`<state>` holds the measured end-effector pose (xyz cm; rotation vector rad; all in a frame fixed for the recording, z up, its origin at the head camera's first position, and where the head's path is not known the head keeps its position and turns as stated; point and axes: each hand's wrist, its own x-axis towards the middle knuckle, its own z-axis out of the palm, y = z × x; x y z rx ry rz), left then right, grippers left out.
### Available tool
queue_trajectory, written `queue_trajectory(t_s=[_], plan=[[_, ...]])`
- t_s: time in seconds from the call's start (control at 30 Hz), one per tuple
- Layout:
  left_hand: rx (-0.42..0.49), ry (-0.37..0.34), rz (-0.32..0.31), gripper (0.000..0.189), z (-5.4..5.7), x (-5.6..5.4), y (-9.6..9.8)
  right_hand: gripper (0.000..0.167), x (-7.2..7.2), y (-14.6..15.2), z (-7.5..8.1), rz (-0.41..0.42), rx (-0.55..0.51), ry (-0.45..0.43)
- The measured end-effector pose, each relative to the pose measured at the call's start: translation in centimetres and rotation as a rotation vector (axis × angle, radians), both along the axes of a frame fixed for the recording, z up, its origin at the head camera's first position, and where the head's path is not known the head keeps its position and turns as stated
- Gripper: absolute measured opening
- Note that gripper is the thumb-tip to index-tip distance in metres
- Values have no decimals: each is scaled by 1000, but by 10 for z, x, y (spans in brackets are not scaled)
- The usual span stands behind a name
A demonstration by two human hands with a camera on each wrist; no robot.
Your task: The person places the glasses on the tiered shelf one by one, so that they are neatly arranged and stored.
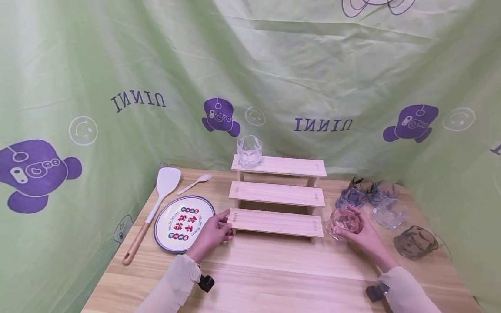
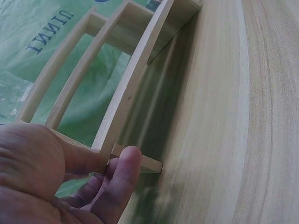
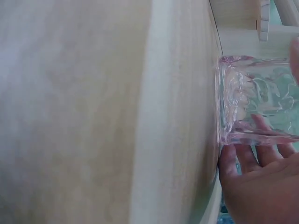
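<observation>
A three-step wooden rack (image 1: 275, 222) stands mid-table. My left hand (image 1: 213, 234) pinches the left end of its lowest step. Up close in the left wrist view, the thumb lies on the board's edge and the fingers (image 2: 126, 168) curl below it. At the rack's right side, my right hand (image 1: 365, 237) grips a pink glass tumbler (image 1: 339, 224). The right wrist view has the pink tumbler (image 3: 257, 100) with its base right at the tabletop and fingers around its side. On the rack's top step sits a clear glass tumbler (image 1: 249, 153).
Several tinted and clear tumblers cluster at the right, including a blue one (image 1: 350, 198), a clear one (image 1: 388, 214) and a dark grey one (image 1: 415, 242). To the left lie a plate with red lettering (image 1: 164, 226), a white spatula (image 1: 167, 182) and a small spoon (image 1: 194, 183).
</observation>
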<state>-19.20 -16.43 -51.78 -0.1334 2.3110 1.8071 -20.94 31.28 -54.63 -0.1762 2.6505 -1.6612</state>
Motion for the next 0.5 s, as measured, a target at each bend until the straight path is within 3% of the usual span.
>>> queue_trajectory(t_s=[0.23,0.5], plan=[[2,-2,-2,57,-1,0,0,88,1,-2,1,13,-4,-55],[6,-12,0,59,0,-1,-2,88,0,-6,-1,2,-40,-71]])
